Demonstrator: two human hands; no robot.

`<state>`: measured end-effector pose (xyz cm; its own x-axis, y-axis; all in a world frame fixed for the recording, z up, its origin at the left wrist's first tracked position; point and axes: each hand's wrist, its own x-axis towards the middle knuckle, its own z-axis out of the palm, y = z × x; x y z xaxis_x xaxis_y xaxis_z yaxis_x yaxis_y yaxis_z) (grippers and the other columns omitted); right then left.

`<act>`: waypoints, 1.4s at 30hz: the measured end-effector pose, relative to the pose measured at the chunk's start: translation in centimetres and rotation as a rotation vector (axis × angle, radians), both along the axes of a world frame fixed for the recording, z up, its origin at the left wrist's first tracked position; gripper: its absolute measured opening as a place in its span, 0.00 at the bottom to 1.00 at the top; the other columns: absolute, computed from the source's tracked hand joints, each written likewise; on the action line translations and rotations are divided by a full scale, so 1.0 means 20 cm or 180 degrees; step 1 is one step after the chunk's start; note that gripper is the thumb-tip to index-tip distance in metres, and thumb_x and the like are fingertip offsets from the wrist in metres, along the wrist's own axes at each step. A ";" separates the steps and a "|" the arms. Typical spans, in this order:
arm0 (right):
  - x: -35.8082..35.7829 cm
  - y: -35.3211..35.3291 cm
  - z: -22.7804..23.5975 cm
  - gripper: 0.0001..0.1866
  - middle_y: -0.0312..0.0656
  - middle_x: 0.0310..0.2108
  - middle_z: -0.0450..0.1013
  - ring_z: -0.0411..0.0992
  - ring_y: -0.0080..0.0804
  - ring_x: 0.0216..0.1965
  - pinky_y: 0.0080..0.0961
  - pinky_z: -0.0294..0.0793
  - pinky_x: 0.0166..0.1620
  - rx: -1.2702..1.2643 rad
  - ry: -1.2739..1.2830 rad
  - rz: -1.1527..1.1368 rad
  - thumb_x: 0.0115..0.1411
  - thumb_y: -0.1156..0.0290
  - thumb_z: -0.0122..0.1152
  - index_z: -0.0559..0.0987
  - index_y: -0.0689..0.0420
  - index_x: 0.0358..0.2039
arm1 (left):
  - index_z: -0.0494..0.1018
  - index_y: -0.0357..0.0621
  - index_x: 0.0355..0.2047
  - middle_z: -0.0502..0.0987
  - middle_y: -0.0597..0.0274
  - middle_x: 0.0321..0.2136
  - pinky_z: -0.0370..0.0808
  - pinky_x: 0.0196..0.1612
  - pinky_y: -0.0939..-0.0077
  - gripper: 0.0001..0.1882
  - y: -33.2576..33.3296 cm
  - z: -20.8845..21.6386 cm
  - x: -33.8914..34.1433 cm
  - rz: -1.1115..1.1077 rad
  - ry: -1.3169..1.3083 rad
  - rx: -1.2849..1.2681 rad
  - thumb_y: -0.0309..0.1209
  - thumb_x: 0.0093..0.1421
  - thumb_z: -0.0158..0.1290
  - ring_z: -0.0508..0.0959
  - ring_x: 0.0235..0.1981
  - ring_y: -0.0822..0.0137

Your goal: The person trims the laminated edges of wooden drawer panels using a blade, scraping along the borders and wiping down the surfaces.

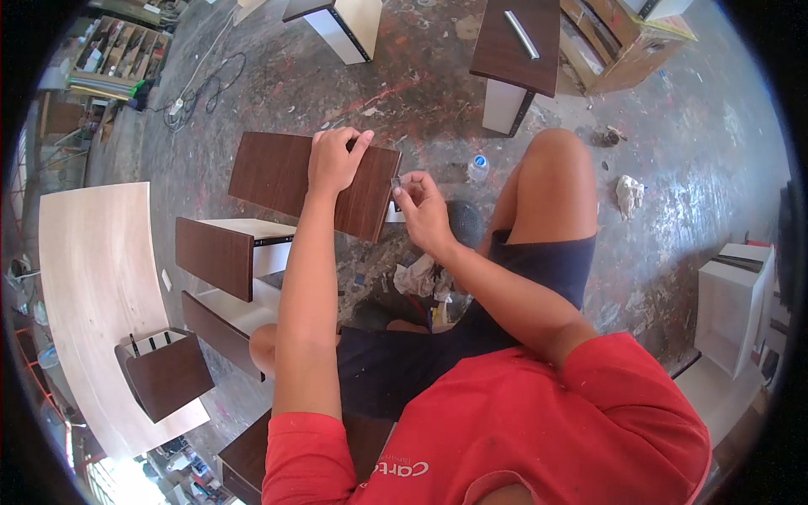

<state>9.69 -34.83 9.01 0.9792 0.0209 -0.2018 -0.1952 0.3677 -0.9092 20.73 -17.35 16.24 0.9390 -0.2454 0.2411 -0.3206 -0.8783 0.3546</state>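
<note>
A dark brown wood-grain drawer front (269,172) is in front of me, slightly tilted, with a bit of white showing below its right end. My left hand (338,160) lies over its upper edge near the right end, fingers bent over the far side and thumb along the edge. At the panel's right end, my right hand (421,206) pinches a small greyish flat piece (396,182) between thumb and fingers. That piece touches or nearly touches the panel's end edge; its exact kind is too small to tell.
More brown-fronted drawers (215,257) stand at my left, and others (518,50) at the far side, one bearing a metal bar (522,34). A plywood sheet (97,278) lies far left. Nearby are a capped bottle (478,167), a crumpled cloth (629,196) and a cable (202,93).
</note>
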 end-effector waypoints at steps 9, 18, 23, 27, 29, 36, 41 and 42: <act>-0.38 0.05 0.02 0.07 0.33 0.34 0.75 0.72 0.18 0.36 0.24 0.74 0.41 -0.0298 -0.0291 0.0444 0.73 0.72 0.61 0.74 0.58 0.47 | 0.82 0.38 0.31 0.83 0.48 0.33 0.69 0.57 0.54 0.25 0.01 -0.01 -0.01 0.0126 -0.0098 0.0025 0.50 0.71 0.54 0.80 0.41 0.45; -0.43 0.03 0.01 0.08 0.37 0.36 0.75 0.73 0.24 0.39 0.27 0.75 0.47 -0.0638 -0.0580 0.0803 0.71 0.73 0.62 0.73 0.59 0.46 | 0.83 0.39 0.31 0.84 0.50 0.34 0.69 0.57 0.56 0.25 0.00 0.01 0.00 0.0091 0.0028 0.0021 0.50 0.70 0.55 0.81 0.41 0.47; -0.33 0.03 -0.04 0.08 0.37 0.38 0.74 0.73 0.25 0.41 0.27 0.74 0.48 -0.0202 -0.0515 0.0261 0.71 0.74 0.61 0.72 0.59 0.47 | 0.82 0.38 0.32 0.83 0.48 0.33 0.68 0.58 0.54 0.25 -0.01 0.02 -0.01 0.0048 0.0078 -0.0054 0.50 0.71 0.54 0.80 0.41 0.45; 0.02 -0.03 -0.11 0.08 0.33 0.39 0.71 0.70 0.20 0.41 0.23 0.72 0.48 0.0305 -0.0240 -0.0207 0.72 0.76 0.59 0.72 0.59 0.49 | 0.82 0.38 0.32 0.84 0.49 0.34 0.68 0.58 0.54 0.25 -0.01 0.02 -0.01 0.0096 0.0133 -0.0039 0.50 0.71 0.54 0.80 0.42 0.44; 0.15 -0.04 -0.11 0.08 0.31 0.39 0.70 0.69 0.18 0.41 0.21 0.71 0.48 0.0247 -0.0269 -0.0378 0.73 0.77 0.58 0.71 0.58 0.50 | 0.82 0.38 0.32 0.84 0.49 0.34 0.68 0.58 0.54 0.25 -0.01 0.01 -0.01 0.0106 0.0045 -0.0063 0.50 0.71 0.55 0.79 0.42 0.44; 0.23 -0.04 -0.13 0.08 0.31 0.41 0.69 0.68 0.18 0.44 0.20 0.70 0.51 0.0415 -0.0377 -0.0187 0.74 0.76 0.58 0.71 0.57 0.51 | 0.82 0.39 0.33 0.84 0.48 0.35 0.69 0.58 0.54 0.24 -0.02 0.02 -0.02 0.0135 0.0021 -0.0020 0.50 0.71 0.55 0.79 0.43 0.43; 0.06 0.00 -0.10 0.08 0.30 0.41 0.68 0.68 0.17 0.44 0.19 0.69 0.50 0.0387 -0.0410 -0.0012 0.74 0.77 0.56 0.69 0.57 0.50 | 0.83 0.38 0.32 0.84 0.47 0.35 0.69 0.57 0.54 0.25 -0.02 0.02 -0.02 0.0187 0.0056 -0.0048 0.51 0.71 0.55 0.79 0.42 0.43; 0.01 0.01 -0.09 0.07 0.31 0.41 0.68 0.68 0.17 0.44 0.19 0.69 0.50 0.0339 -0.0347 0.0089 0.74 0.78 0.55 0.69 0.57 0.49 | 0.83 0.38 0.32 0.84 0.47 0.35 0.69 0.57 0.54 0.25 -0.01 0.02 -0.02 0.0191 0.0055 -0.0049 0.51 0.71 0.55 0.79 0.42 0.43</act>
<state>9.92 -34.59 7.13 0.9939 0.0641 -0.0894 -0.1089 0.4591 -0.8817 20.36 -17.61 16.70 0.9559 -0.1850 0.2281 -0.2613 -0.8902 0.3731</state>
